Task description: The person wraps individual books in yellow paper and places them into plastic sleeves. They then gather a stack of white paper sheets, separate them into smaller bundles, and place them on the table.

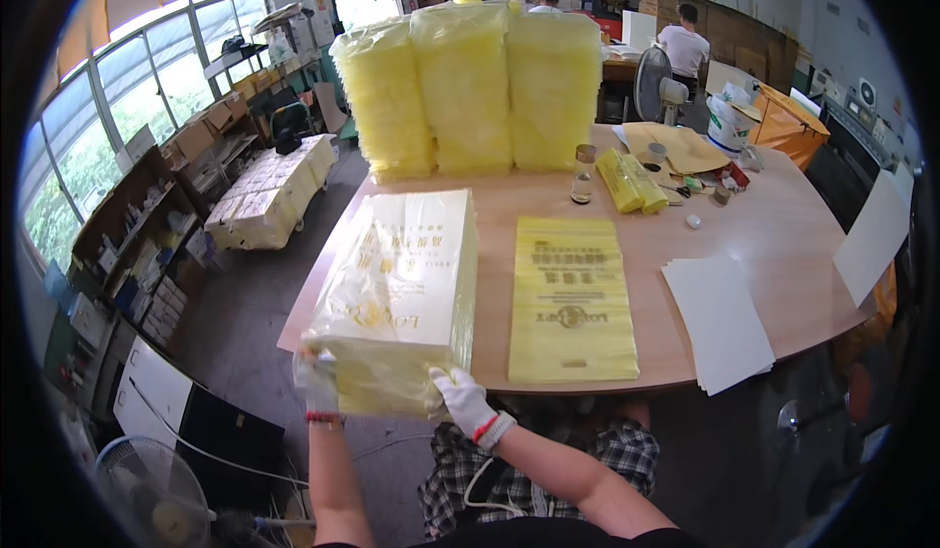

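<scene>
A tall block of pale yellow sheets, printed on top and covered in clear film, lies at the table's left side, its near end reaching past the front edge. Both hands wear white gloves with red cuffs. At the block's near left corner my left hand is closed on the loose clear plastic bag, partly veiled by the film. My right hand grips the bag at the near right corner, fingers bent against it. A flat stack of printed yellow bags lies to the right, untouched.
Tall wrapped yellow stacks stand along the table's back. A glass jar, rolled yellow bags, white sheets and a white bucket sit to the right. A floor fan is at lower left; a person sits far back.
</scene>
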### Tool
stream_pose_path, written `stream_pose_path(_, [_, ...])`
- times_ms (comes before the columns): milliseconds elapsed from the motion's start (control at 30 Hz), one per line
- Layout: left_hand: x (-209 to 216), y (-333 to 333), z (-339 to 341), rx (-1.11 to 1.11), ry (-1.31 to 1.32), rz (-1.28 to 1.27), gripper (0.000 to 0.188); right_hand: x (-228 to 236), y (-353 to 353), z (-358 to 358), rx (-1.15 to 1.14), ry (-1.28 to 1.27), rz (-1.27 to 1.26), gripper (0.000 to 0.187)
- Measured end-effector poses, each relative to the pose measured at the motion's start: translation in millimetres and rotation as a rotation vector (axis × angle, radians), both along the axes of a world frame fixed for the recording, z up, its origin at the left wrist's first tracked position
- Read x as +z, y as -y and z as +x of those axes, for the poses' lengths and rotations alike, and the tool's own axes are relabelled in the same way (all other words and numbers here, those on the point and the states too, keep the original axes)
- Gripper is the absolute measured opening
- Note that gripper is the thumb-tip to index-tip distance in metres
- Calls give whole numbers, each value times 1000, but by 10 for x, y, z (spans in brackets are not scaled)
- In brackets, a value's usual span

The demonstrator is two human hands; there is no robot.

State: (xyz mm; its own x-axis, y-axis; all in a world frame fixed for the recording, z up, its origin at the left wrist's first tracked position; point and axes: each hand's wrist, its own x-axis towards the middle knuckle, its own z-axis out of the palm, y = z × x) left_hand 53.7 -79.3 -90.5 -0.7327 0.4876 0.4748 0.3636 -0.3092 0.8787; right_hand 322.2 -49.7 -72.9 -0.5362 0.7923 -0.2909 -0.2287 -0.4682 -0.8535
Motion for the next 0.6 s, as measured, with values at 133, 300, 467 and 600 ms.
stream_pose_path(133, [-1088,691,-92,-131,609,21,15,-393,169,443,21,-59,39,36])
stream_pose_path(300, [-1325,597,1475,-347,-156,-790,17,-872,463,1421,-45,152,-202,41])
stream_pose_path(467, [-659,-321,2744,-945,-431,-386,9,-1256,648,2072,-326,243,-349,35])
stream_pose_path(600, [-852,-1125,3398,-673,-770,-332,18,-1319,735,2318,-449,167,-340,35])
